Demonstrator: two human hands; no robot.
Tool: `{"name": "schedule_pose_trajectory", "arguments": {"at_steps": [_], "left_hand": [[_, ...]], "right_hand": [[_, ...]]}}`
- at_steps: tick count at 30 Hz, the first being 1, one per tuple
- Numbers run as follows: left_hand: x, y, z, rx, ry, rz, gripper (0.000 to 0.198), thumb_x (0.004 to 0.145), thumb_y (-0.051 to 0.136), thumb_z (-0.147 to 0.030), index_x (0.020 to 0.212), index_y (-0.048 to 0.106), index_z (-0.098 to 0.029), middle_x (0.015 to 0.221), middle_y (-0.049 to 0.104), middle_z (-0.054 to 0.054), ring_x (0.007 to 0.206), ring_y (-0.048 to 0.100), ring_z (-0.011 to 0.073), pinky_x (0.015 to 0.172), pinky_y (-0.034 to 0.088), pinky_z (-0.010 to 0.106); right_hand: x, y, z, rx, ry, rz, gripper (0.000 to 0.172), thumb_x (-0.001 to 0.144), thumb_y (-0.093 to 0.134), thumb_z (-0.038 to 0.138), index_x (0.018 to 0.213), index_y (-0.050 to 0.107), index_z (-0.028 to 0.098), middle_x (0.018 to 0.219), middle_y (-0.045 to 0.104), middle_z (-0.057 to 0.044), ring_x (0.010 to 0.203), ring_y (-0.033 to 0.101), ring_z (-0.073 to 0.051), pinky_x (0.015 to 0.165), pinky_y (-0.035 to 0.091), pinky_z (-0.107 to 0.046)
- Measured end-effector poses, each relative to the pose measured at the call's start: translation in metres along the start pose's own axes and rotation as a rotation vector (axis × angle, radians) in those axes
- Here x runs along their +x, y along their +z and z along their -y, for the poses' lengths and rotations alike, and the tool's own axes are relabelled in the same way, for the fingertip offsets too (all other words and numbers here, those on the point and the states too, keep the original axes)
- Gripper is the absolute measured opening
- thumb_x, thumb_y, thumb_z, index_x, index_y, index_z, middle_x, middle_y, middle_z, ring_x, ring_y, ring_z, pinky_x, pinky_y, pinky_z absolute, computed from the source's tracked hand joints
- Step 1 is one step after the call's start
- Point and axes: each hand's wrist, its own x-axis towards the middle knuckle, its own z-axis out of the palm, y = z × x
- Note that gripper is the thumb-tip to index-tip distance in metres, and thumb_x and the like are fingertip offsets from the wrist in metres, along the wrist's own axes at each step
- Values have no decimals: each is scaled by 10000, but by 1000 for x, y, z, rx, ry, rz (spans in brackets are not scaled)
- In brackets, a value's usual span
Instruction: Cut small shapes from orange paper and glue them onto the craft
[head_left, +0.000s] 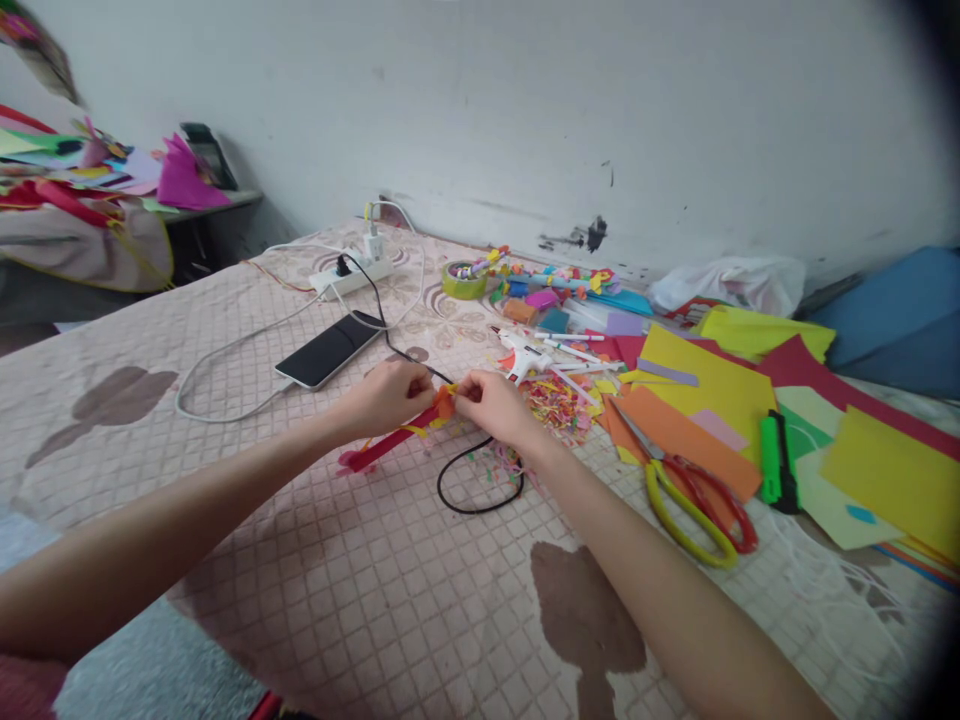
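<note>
My left hand (390, 392) is closed at the upper end of a red paper strip (394, 443), its fingertips curled by a small orange paper piece (444, 402). From the other side my right hand (491, 402) pinches at that same orange piece, thumb and fingers together. Bits of yellow paper show beside the strip, and its lower end looks pink and frilled. The exact hold of the fingertips is partly hidden. Just beyond my right hand lies a white glue gun (523, 355), and its black cord (480, 512) loops on the cloth below my hands.
A phone (330, 350) charges near a power strip (352, 278). Scissors (686, 495), a green cutter (778, 460), coloured paper (705, 385) and paper shreds (559, 408) lie to the right. Green tape (463, 280) and decorated sticks (570, 280) sit near the wall.
</note>
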Motion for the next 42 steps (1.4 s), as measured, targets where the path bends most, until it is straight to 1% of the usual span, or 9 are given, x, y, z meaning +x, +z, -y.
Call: {"name": "schedule_pose_trajectory", "arguments": {"at_steps": [7, 16, 27, 30, 32, 36, 40, 42], "left_hand": [[-1, -1, -2, -15, -4, 1, 237, 784, 473, -258, 572, 461, -154, 515, 444, -31, 475, 364, 69, 483, 243, 225], [0, 1, 2, -29, 8, -9, 238, 786, 487, -266, 576, 467, -155, 517, 449, -33, 481, 361, 70, 484, 241, 229], [0, 0, -1, -19, 8, 2, 250, 790, 478, -269, 568, 463, -155, 505, 442, -32, 467, 354, 68, 477, 238, 228], [-1, 0, -1, -24, 6, 3, 246, 788, 472, -264, 568, 450, -157, 505, 434, -33, 469, 355, 69, 479, 240, 226], [-1, 1, 1, -26, 6, 0, 241, 785, 467, -261, 567, 441, -159, 505, 426, -34, 472, 356, 71, 481, 241, 226], [-1, 1, 4, -30, 25, -18, 233, 783, 460, -255, 571, 434, -161, 519, 419, -32, 485, 357, 76, 482, 236, 227], [-2, 2, 7, -35, 37, -22, 233, 786, 460, -250, 573, 429, -161, 518, 405, -35, 485, 344, 74, 480, 227, 225], [-2, 2, 8, -39, 34, -17, 232, 787, 459, -248, 574, 437, -160, 518, 411, -34, 486, 346, 74, 480, 224, 226]], "right_hand": [[0, 0, 3, -38, 41, -10, 68, 695, 602, 188, 630, 591, 173, 595, 600, 5, 565, 521, -122, 521, 340, -228], [1, 2, 2, -55, 92, -28, 89, 693, 592, 220, 616, 585, 178, 594, 605, -1, 569, 532, -131, 515, 338, -232], [3, 2, 2, -44, 79, -42, 91, 692, 585, 202, 605, 574, 177, 606, 612, -1, 582, 544, -133, 529, 353, -232], [1, -1, 1, -10, 38, -58, 117, 723, 560, 197, 609, 565, 172, 609, 608, -4, 583, 540, -132, 543, 366, -238], [0, -5, -1, 54, -4, -72, 126, 754, 536, 204, 636, 562, 169, 638, 613, -8, 601, 545, -130, 565, 388, -241], [-3, -15, -6, 166, -88, -54, 34, 747, 543, 188, 764, 566, 169, 736, 617, -7, 658, 562, -125, 613, 428, -241], [-6, -21, -8, 94, -215, -30, 167, 725, 543, 119, 881, 543, 178, 799, 570, 5, 625, 531, -103, 593, 427, -229], [-8, -21, -5, 24, -293, -11, 234, 731, 530, 86, 942, 535, 186, 883, 549, -8, 633, 521, -96, 609, 431, -231]]}}
